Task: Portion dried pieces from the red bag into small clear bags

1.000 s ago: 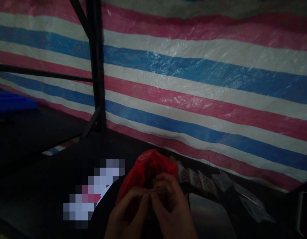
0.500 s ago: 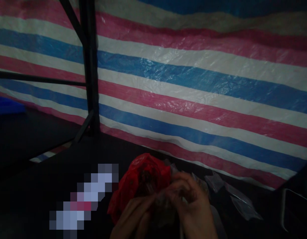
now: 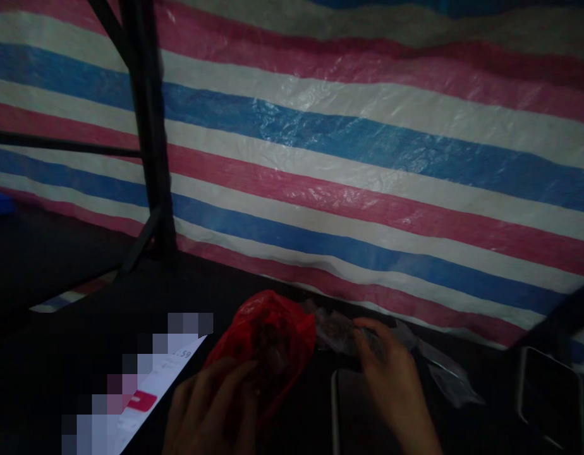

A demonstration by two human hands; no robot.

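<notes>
In dim light the left hand [image 3: 211, 404] grasps the crumpled red plastic bag [image 3: 268, 341] on the dark table [image 3: 83, 354]; its contents are unreadable. The right hand [image 3: 391, 379] rests on small clear packets [image 3: 339, 332], grip indiscernible, wrist cut off below.

The tarp [image 3: 368, 158] at the back is striped in blue, white and pinkish red, the crinkly plastic bag [image 3: 268, 341] is bright red, the frame post [image 3: 147, 139] in front of the tarp is black, and the small packets [image 3: 339, 335] look clear with brownish stuff inside.
</notes>
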